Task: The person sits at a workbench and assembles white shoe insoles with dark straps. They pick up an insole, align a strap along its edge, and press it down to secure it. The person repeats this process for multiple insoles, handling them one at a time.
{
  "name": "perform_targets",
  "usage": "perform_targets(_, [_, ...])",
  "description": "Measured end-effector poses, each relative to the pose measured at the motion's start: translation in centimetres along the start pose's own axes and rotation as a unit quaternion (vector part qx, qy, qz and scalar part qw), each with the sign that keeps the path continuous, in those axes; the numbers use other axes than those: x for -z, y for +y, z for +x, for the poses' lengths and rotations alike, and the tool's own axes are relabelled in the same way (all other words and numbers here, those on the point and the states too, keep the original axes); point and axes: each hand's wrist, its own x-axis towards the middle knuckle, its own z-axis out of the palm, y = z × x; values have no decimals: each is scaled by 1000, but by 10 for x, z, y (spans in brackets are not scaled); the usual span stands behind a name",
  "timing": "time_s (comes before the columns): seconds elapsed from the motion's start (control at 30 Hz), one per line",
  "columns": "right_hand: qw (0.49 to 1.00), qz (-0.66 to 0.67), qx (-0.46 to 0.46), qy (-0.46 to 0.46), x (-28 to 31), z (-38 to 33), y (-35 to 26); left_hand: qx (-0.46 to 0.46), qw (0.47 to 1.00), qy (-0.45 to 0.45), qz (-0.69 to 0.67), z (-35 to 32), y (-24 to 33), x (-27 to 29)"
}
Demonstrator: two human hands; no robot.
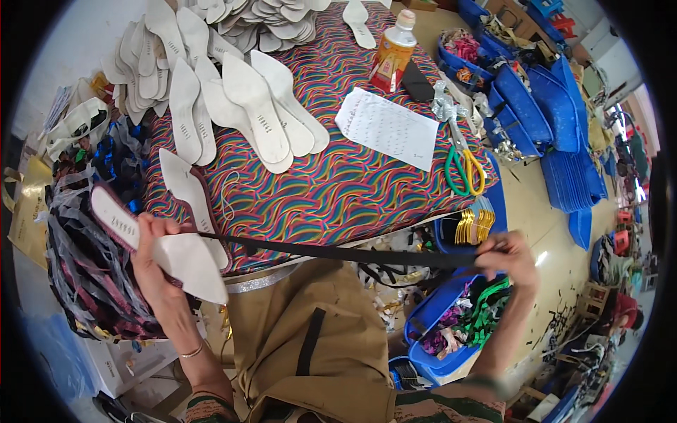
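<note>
Dark numbers on the held insole (187, 261) and loose white insoles (254, 106), unreadably small rows on the paper sheet (388, 130)

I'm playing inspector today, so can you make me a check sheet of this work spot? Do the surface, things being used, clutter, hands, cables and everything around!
Surface: wavy-patterned cloth, partly covered.
Things in use: white sole and black strap.
Clutter: more soles piled at the far left; bottle, paper and scissors on the right.
Hands: left hand grips the sole; right hand pinches the strap, stretched out between them.
Cables: none I can tell for sure; a white string lies on the cloth.
Surroundings: blue bins at right, dark scraps on the floor, plastic-wrapped bundle at left.
</note>
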Motion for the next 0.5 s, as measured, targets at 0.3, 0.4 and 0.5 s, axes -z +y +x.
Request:
perform_targets(0.3, [865, -177, 246, 399, 100, 67, -107, 26, 997, 19, -70, -13, -4, 61])
perform_targets(0.4, [741, -307, 348, 486, 119, 115, -142, 50, 993, 109, 23, -23, -16, 23])
perform_targets(0.5, [720, -312, 355, 508, 67, 156, -140, 78, 994, 60, -39, -32, -23, 5])
